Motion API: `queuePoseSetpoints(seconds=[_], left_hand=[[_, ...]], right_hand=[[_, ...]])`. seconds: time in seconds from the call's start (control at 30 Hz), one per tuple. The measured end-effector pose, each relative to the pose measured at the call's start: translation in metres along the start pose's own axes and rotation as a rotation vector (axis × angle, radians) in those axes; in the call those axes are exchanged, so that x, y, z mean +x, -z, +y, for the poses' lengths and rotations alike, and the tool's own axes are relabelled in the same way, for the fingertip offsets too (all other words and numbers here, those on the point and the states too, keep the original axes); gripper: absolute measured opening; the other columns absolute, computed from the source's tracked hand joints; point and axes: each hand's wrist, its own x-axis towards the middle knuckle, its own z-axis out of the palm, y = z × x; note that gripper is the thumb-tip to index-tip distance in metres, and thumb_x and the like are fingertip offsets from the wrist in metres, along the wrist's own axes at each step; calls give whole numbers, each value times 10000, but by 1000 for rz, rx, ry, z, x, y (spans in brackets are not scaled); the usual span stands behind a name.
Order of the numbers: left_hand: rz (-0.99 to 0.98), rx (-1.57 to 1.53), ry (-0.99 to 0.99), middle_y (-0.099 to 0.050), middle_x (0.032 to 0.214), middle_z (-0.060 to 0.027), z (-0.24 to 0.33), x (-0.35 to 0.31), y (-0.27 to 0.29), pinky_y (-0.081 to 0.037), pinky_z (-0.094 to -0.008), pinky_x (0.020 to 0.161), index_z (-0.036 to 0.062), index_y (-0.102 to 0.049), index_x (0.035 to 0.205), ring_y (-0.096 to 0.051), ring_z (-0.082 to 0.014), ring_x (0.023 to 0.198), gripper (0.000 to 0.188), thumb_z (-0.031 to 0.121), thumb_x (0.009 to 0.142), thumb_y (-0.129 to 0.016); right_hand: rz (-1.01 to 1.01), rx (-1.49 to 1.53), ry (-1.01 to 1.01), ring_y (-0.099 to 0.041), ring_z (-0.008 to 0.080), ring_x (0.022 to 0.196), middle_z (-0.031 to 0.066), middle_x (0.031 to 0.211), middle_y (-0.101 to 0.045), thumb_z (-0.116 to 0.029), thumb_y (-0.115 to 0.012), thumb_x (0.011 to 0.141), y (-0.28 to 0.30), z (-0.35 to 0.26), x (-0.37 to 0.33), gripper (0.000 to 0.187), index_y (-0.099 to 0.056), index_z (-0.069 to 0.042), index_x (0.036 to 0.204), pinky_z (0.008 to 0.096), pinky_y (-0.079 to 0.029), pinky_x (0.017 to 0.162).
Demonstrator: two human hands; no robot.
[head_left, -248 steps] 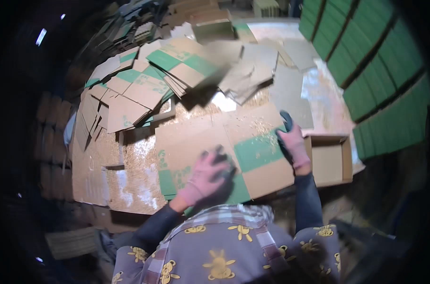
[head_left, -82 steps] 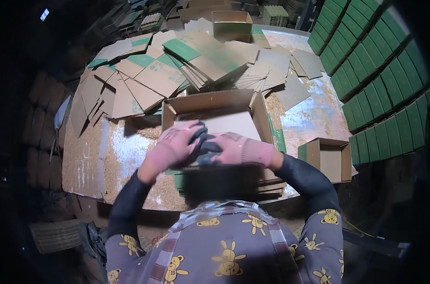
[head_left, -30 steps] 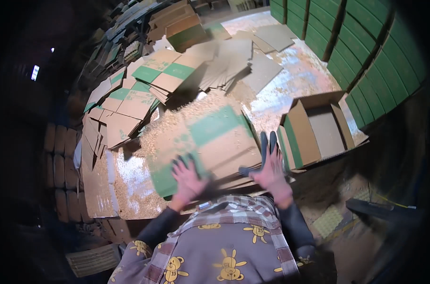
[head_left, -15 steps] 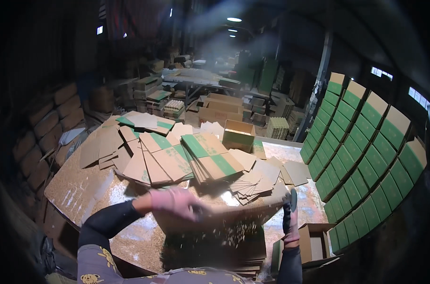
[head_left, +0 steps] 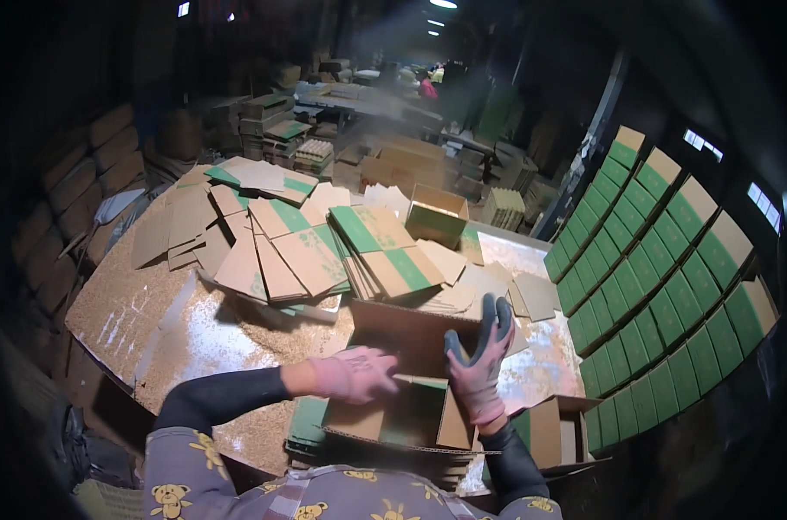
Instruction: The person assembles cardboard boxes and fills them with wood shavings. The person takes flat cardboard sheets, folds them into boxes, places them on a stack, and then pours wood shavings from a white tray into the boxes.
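A cardboard box [head_left: 415, 334] with green bands is spread into shape in front of me, its far flap upright. It stands on a pile of flat green-and-brown cartons [head_left: 307, 425]. My left hand [head_left: 354, 374], in a pink glove, reaches over the box's left side; its fingers point right and look apart, though slightly blurred. At the right side is my right hand [head_left: 480, 364], gloved in pink with dark grey fingers. Its fingers point up, thumb spread away, close to the far flap's right end. Neither hand visibly grips the box.
Loose flat cartons [head_left: 298, 251] and cardboard sheets [head_left: 471, 290] cover the table's far part. Behind them stands a small open box [head_left: 439, 217]. Green-and-brown boxes [head_left: 662, 286] are stacked in rows at right, near another open box [head_left: 554, 431]. Sawdust-like bits [head_left: 107, 303] litter the table.
The tilted cardboard over the pile is now an opened box with its flap raised. Falling bits are no longer visible. My right hand has moved left and spread its fingers; my left hand is slightly lower.
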Motion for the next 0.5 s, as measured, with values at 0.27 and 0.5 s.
queuePoseSetpoints(seconds=[0.27, 0.5], left_hand=[[627, -538, 495, -331, 1460, -271, -10, -31, -43, -361, -432, 1089, 48, -395, 1425, -373, -417, 1331, 884, 415, 715, -775], [728, -1396, 482, -409, 1470, -50, -54, -35, -154, -306, -309, 1115, 49, -318, 1485, -426, -181, 1307, 493, 184, 1026, -437]], right_hand=[[-283, -327, 122, -510, 368, 1046, 189, 1090, -525, -317, -782, 666, 6, 32, 23, 624, -552, -70, 1191, 452, -348, 1010], [-843, -299, 265, -161, 439, 1430, 244, 1537, -219, -677, -742, 541, 44, 9, -79, 1243, -274, 17, 1460, 673, -67, 1104]])
